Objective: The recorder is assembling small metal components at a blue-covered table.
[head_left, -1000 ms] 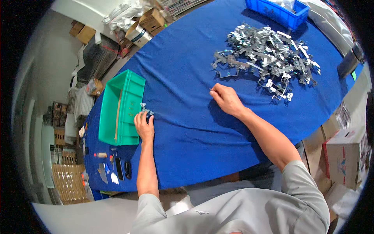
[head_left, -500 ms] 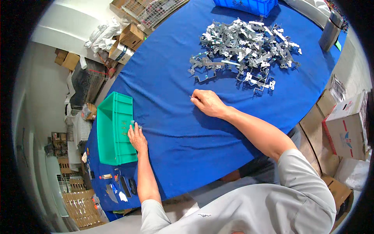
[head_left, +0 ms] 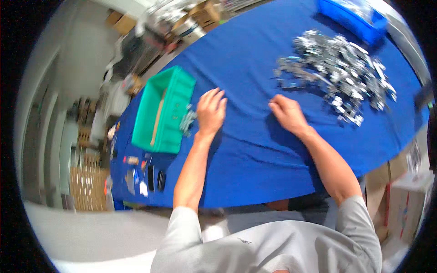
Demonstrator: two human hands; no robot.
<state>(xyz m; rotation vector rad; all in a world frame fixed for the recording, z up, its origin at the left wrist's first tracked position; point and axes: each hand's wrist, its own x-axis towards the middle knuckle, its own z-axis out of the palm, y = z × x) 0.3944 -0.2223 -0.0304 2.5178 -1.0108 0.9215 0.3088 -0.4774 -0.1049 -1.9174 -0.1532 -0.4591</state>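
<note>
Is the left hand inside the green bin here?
No, the left hand is over the blue cloth, to the right of the green bin, with small silvery parts between them.

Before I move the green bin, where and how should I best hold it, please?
Grip the bin by its near rim, probably from the near side: its top is open, and metal parts lie beside its right wall.

On the blue-covered table (head_left: 255, 170), two black oblong objects (head_left: 151, 178) and a white scrap (head_left: 143, 189) lay near its left end; a blue crate (head_left: 349, 26) stood at its far right. Beyond the table's far left side sat an open cardboard box (head_left: 205, 15); right of the table stood a pale, red-edged carton (head_left: 406, 207), blurred.
</note>
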